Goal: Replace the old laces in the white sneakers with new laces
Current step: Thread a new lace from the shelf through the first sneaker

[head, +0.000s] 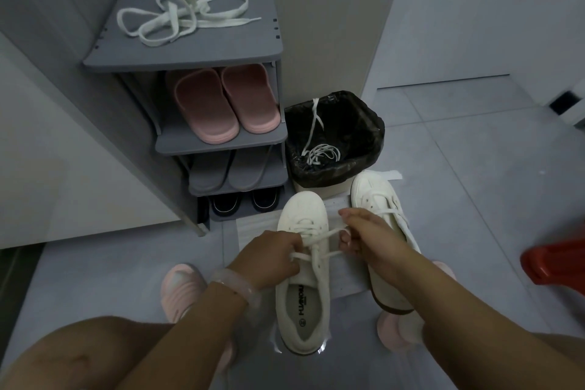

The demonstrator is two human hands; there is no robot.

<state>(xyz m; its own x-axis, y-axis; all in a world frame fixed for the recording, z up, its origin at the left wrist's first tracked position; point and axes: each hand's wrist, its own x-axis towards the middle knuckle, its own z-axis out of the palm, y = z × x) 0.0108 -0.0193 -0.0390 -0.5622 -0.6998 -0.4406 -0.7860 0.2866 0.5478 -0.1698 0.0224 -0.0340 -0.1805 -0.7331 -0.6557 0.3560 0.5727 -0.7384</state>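
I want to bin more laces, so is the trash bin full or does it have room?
Room left. The trash bin holds only one thin white lace, coiled low inside its black liner.

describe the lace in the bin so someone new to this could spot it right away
Find the grey shoe rack; right beside it on the floor stands a bin with a black liner. The thin white lace lies coiled inside it, one end trailing up the liner, unlike the wider laces atop the rack.

The room is dim and bluish-grey, with soft shadows. Straight edges bow outward. A red object (557,263) at right smears with blur.
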